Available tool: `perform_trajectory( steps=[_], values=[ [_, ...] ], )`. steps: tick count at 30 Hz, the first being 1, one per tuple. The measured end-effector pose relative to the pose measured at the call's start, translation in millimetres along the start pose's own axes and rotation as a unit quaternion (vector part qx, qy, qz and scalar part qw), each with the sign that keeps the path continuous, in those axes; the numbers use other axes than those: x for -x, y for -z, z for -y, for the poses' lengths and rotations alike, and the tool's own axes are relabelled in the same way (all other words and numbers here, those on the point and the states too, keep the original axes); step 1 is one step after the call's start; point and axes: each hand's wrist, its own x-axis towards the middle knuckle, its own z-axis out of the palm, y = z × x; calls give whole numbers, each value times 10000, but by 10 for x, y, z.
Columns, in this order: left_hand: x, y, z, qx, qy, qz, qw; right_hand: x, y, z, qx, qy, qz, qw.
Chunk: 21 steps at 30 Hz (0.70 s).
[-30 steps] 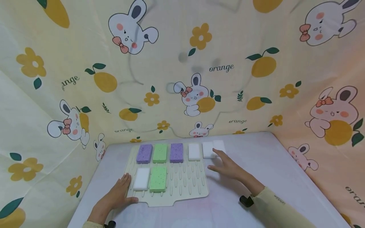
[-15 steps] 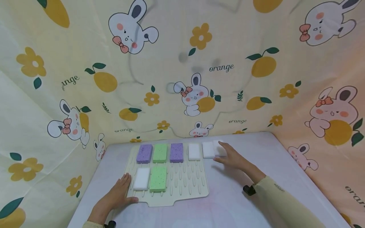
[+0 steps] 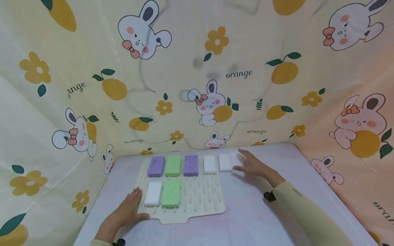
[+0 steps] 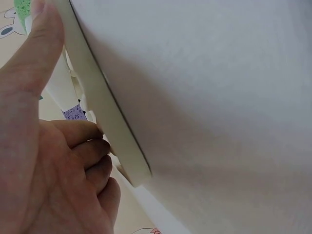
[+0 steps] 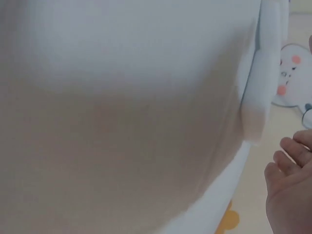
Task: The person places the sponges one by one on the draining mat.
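A cream draining board (image 3: pixel 203 205) with raised ridges lies on the table. On its back row sit purple (image 3: pixel 156 166), green (image 3: pixel 173 166), purple (image 3: pixel 191 165) and white (image 3: pixel 210 164) sponges. A white sponge (image 3: pixel 153 193) and a green sponge (image 3: pixel 171 193) lie at its front left. My left hand (image 3: pixel 124 210) rests against the board's left corner, fingers and thumb touching the edge. Right of the board, two white sponges, one nearer (image 3: pixel 225 162) and one farther right (image 3: pixel 236 160), lie side by side. My right hand (image 3: pixel 253 165) is spread beside the farther one; the right wrist view shows a gap between them.
A white cloth-covered table (image 3: pixel 246 218) extends in front and to the right. Patterned curtains (image 3: pixel 184 68) with rabbits and oranges enclose the back and sides, close to the table's far edge.
My right hand has moved right, from over the two white sponges to beside the farther one. The left hand and the board have stayed in place.
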Motion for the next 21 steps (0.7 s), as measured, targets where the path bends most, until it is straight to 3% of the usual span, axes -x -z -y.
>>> perform_trajectory(
  steps=[9,16,21],
  values=[
    [-1,-13,10,17,39,9,10000,-102,-3,-196,-119,68,351,9993],
    [-11,-20,13,5,64,-26,10000,-160,-7,-284,-204,-265,571,9978],
    [-7,-16,10,32,76,-31,10000,-184,-5,-331,-261,-279,589,9975]
  ],
)
